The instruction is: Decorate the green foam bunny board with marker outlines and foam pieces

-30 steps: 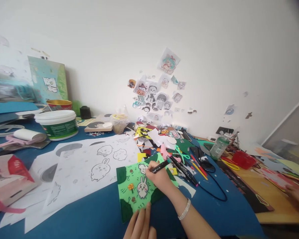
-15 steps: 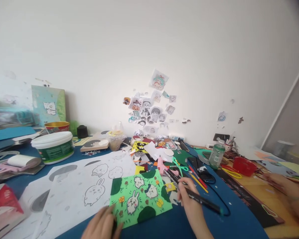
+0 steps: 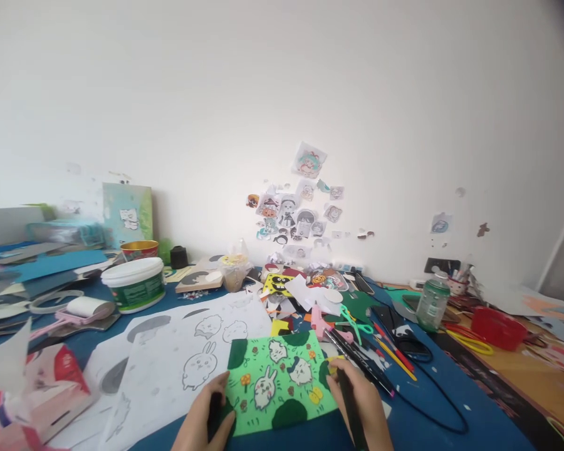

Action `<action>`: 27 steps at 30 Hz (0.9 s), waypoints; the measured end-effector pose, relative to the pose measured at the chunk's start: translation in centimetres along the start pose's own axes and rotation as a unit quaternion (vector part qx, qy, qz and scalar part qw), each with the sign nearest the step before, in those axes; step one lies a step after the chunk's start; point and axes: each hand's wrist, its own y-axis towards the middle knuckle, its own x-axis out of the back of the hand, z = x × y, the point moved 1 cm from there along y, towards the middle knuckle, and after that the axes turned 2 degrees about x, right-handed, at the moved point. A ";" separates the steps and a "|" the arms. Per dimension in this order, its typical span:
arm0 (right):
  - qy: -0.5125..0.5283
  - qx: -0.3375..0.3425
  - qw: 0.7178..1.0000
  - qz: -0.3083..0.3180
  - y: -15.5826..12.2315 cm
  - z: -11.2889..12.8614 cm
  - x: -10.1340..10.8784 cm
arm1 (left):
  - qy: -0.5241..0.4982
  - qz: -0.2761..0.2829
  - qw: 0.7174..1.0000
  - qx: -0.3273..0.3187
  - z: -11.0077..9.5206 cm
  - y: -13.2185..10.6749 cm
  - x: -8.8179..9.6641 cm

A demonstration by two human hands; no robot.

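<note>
A bright green card (image 3: pixel 305 401) lies tilted in front of me, covered with white cartoon animals, dark green patches and small flowers. My left hand (image 3: pixel 205 413) grips its left edge, fingers bent and thumb on the front. Something dark sits inside that hand's curl, too hidden to name. At the card's right edge is my right hand (image 3: pixel 364 401), closed around a black marker (image 3: pixel 349 407) that slants down toward me. More black markers (image 3: pixel 364 363) lie on the table just beyond it. Left of the card, a white sheet (image 3: pixel 169 363) bears outline drawings of similar animals.
Behind the card are a pink glue gun (image 3: pixel 318 322), mint scissors (image 3: pixel 355 326) and paper scraps. A white-lidded tub (image 3: pixel 134 285) and red-and-white packet (image 3: pixel 51 388) stand left. On the right are a glass jar (image 3: pixel 433 304), black cable (image 3: pixel 444 429) and red container (image 3: pixel 498 329).
My right hand has drawn back from the markers to the card's right edge and now holds its marker pointing toward me. Another person's hand at the right has left view. The view has shifted left.
</note>
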 end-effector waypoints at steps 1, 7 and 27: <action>0.014 -0.008 1.000 -0.006 -0.1 -0.2 -0.1 | -0.036 -0.009 0.999 0.001 0.4 0.2 0.0; 0.095 -0.067 0.991 -0.063 -0.3 -0.4 -0.1 | -0.152 -0.019 0.988 -0.021 0.6 -0.2 -0.2; 0.212 -0.161 0.958 -0.104 -1.0 2.2 2.3 | -0.268 -0.020 0.963 -0.006 -1.3 -1.0 0.1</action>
